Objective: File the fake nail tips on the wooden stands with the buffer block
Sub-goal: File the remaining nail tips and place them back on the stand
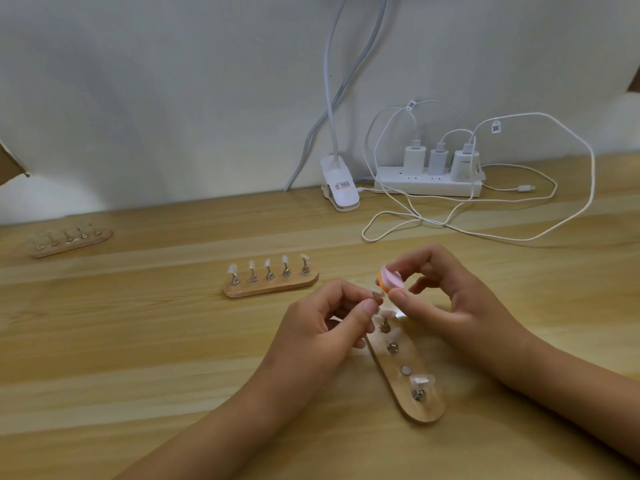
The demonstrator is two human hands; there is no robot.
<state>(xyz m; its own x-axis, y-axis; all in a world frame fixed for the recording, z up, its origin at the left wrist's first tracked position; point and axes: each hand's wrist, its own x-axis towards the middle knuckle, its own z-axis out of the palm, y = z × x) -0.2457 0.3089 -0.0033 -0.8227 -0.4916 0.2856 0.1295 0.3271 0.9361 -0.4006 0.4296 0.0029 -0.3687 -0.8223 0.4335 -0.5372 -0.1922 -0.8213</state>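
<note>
My right hand (446,292) pinches a pink and orange buffer block (389,279) between thumb and fingers. Its edge meets a fake nail tip (376,293) on a small holder, which my left hand (325,323) pinches just above the table. Below both hands lies a wooden stand (426,405) running front to back, with three nail tips standing on it and one bare metal spot. A second wooden stand (270,287) with several nail tips sits left of my hands. A third stand (71,242) lies at the far left.
At the back, a white clip lamp (341,187) stands on the wooden desk (138,341) edge by the wall. A white power strip (429,185) with three chargers sits to its right, and white cables (519,233) loop across the desk behind my hands.
</note>
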